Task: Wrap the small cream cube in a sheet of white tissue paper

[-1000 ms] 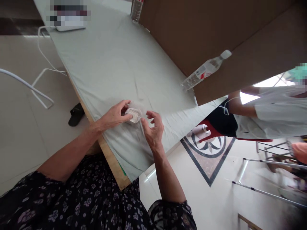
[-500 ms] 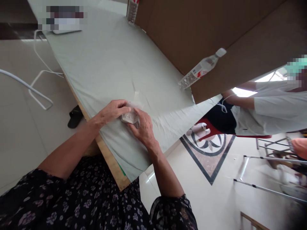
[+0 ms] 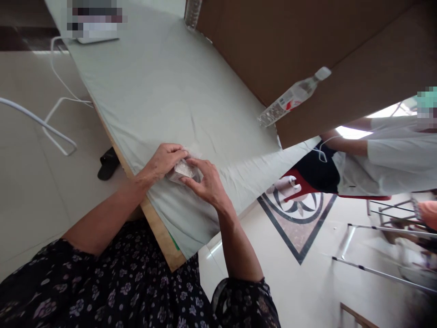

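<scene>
A small pale box-shaped packet point(image 3: 183, 169) in clear plastic lies on the cloth-covered table point(image 3: 153, 86), close to its near edge. From the left, my left hand point(image 3: 166, 163) grips the packet, its fingers bent over the far side. My right hand point(image 3: 208, 182) holds it from the right, thumb on the near side and fingertips on the far side. Loose clear film seems to stick out beyond the fingers, though it is hard to make out. Parts of the packet are hidden under both hands.
A clear bottle point(image 3: 290, 100) stands against a large brown cardboard panel point(image 3: 307, 41), with another bottle point(image 3: 193, 16) farther back. A blurred-out white device point(image 3: 99, 36) sits at the far left. A seated person in a white shirt point(image 3: 399, 155) is at the right.
The packet has turned and tilted a little in my hands, showing more of its left side. My right fingers are spread wider around it. The view has shifted slightly.
</scene>
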The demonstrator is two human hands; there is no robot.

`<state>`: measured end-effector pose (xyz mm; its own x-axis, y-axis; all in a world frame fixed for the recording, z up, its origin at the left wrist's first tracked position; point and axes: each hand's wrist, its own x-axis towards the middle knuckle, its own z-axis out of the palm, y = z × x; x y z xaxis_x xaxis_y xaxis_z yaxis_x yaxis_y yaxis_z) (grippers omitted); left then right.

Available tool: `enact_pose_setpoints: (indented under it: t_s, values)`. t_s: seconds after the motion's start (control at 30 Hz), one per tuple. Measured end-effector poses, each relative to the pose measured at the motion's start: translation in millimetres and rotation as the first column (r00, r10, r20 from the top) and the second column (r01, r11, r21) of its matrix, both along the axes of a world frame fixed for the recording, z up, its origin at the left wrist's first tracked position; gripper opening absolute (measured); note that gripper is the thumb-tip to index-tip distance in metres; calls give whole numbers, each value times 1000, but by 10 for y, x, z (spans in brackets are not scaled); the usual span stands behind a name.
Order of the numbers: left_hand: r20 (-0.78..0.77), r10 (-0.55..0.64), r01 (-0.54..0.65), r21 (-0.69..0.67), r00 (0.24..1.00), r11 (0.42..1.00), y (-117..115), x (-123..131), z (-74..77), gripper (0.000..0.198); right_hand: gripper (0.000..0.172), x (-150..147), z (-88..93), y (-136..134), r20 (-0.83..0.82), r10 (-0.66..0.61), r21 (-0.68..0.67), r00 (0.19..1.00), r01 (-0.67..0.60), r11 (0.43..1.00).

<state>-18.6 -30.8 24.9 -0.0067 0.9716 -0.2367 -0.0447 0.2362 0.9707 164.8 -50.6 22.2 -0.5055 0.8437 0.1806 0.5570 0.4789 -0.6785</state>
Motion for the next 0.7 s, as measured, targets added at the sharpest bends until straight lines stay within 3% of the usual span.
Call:
enact_pose_setpoints:
  t_s: [0.2, 0.37, 0.43, 0.53, 0.6, 0.7]
  values:
    - [-22, -23, 23, -8, 999, 1000, -63, -53, 33, 26, 35, -25, -28, 167, -51, -41, -69, 998, 38, 997]
    - [24, -185, 184, 59, 982, 981, -115, -143, 50, 33, 36, -5, -75, 236, -79, -20, -109, 997, 11, 994]
    - [14, -234, 232, 86, 972, 969, -125, -175, 25, 42, 50, 25, -106, 234, -101, -97, -99, 990, 87, 991]
    - [-7, -253, 252, 99, 968, 963, -125, -198, -27, 59, 86, 72, -164, 268, -151, -202, -89, 968, 190, 978]
    - [-25, -247, 248, 98, 969, 964, -120, -204, -59, 71, 102, 88, -202, 331, -193, -177, -170, 965, 145, 975]
    - [-78, -210, 217, 99, 975, 971, -110, -227, -87, 81, 108, 71, -247, 437, -272, -119, -347, 955, 18, 938]
